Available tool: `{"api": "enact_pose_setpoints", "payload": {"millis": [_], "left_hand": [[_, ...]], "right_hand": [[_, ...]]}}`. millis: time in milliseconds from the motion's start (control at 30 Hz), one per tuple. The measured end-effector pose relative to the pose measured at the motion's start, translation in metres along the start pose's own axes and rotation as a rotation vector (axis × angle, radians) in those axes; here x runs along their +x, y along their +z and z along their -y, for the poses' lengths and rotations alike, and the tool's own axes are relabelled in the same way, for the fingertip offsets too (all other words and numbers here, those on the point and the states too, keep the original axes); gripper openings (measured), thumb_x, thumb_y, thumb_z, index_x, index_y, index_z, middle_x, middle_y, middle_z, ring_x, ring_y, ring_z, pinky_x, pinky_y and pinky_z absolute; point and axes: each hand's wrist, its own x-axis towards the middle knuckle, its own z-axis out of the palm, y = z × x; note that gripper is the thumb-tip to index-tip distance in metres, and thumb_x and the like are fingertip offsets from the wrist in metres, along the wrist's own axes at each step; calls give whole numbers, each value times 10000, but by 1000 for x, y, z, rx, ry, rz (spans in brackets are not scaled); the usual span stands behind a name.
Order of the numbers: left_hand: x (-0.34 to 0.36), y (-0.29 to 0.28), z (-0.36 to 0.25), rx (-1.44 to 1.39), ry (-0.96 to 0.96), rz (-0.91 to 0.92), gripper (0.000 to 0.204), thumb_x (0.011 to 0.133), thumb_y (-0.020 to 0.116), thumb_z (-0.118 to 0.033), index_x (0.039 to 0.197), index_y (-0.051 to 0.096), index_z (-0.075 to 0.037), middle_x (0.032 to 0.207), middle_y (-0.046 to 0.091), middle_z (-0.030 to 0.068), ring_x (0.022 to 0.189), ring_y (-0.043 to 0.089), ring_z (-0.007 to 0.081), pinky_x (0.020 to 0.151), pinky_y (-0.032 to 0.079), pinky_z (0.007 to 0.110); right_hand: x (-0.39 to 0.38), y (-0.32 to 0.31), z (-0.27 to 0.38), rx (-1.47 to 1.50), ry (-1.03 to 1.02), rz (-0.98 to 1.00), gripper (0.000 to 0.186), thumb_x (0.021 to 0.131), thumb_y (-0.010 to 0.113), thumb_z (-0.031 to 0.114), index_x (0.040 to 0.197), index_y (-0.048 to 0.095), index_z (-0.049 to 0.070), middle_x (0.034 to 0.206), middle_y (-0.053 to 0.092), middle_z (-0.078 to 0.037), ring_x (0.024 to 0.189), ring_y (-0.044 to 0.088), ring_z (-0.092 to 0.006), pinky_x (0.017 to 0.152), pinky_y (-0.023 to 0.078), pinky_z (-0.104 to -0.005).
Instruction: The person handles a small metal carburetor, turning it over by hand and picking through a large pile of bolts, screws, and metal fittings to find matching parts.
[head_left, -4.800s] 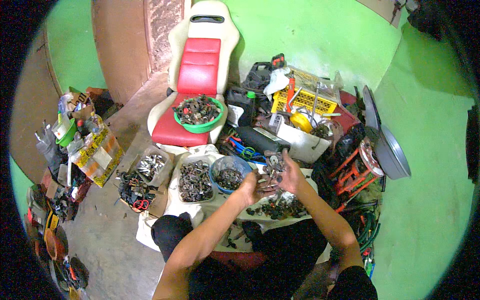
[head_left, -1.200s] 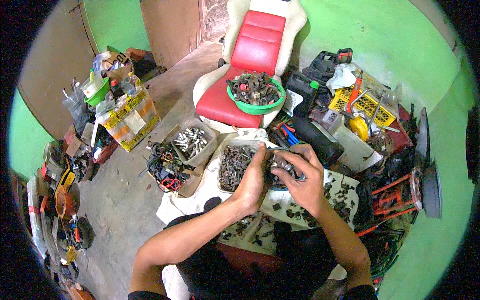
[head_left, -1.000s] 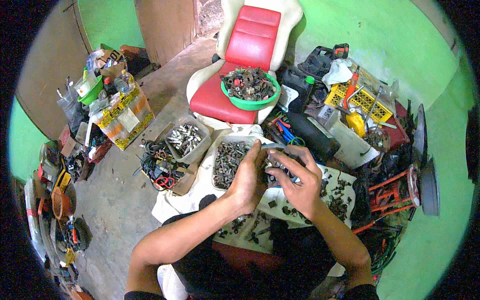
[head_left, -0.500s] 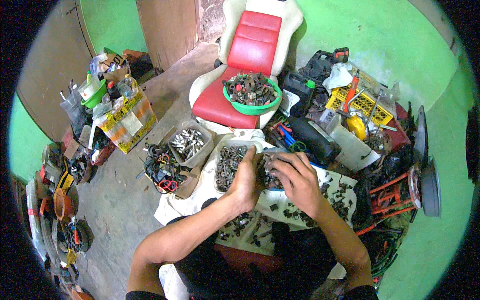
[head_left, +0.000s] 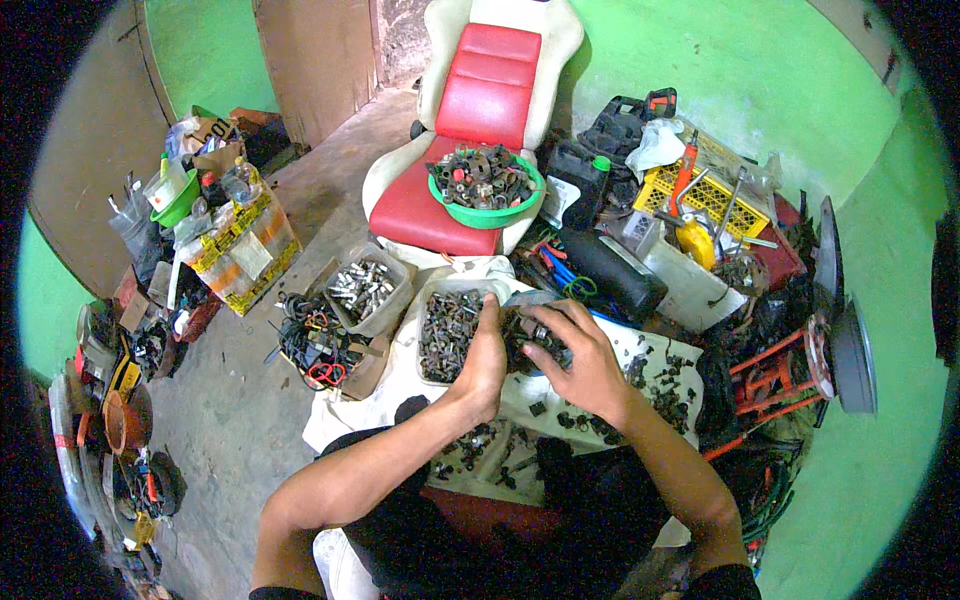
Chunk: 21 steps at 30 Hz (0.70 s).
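My left hand (head_left: 482, 368) is held upright with its thumb raised, cupped against a cluster of small dark metal parts (head_left: 523, 328). Its other fingers are mostly hidden by that cluster. From the other side my right hand (head_left: 588, 368) reaches in, fingers bent over the same parts and thumb against them. A round tub with a bluish rim (head_left: 532, 298) shows partly behind the hands. Close to my left hand stands a clear rectangular tub (head_left: 424, 340) full of small metal bolts or similar pieces. Loose dark pieces (head_left: 672, 385) lie scattered on the white cloth (head_left: 340, 415).
Another tub (head_left: 384, 318) of shiny cylindrical parts stands to the left, beside tangled cables (head_left: 318, 350). Ahead, a green basin (head_left: 490, 215) of parts rests on a red and white car seat (head_left: 410, 210). Tools, a yellow crate (head_left: 655, 190) and a black container (head_left: 612, 275) crowd the right.
My right hand's fingers have shifted over the cluster, and its thumb now shows against the parts. My left hand keeps its pose. The whole view has shifted slightly.
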Motion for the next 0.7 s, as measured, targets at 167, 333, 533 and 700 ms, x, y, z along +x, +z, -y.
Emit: {"api": "enact_pose_setpoints", "payload": {"millis": [167, 333, 533, 700], "left_hand": [[6, 1, -2, -25, -62, -44, 641, 958, 194, -548, 1329, 399, -68, 1136, 543, 86, 973, 517, 222, 828, 418, 396], [27, -13, 4, -172, -130, -5, 588, 940, 226, -569, 1235, 437, -107, 1075, 564, 75, 886, 533, 211, 720, 422, 369], [51, -20, 11, -373, -104, -40, 520, 940, 263, -532, 1039, 557, -114, 947, 621, 69, 867, 567, 216, 693, 429, 357], [52, -17, 2, -409, -64, -100, 499, 948, 283, -490, 920, 603, -108, 859, 636, 66, 821, 577, 220, 697, 438, 355]], "right_hand": [[-1, -6, -12, 97, -24, -29, 320, 752, 726, 119, 1046, 635, 31, 986, 628, -144, 952, 598, -328, 839, 480, -376], [1, 9, -13, 402, 187, -227, 265, 788, 708, 82, 1028, 623, 9, 969, 666, -109, 926, 630, -207, 837, 475, -334], [4, 14, -35, 496, 368, -391, 216, 894, 577, 102, 1086, 552, 7, 997, 610, -96, 953, 566, -158, 891, 429, -302], [-2, 15, -71, 4, 305, -280, 273, 888, 566, 86, 1147, 546, 0, 1062, 619, -148, 993, 602, -235, 896, 444, -319]]}}
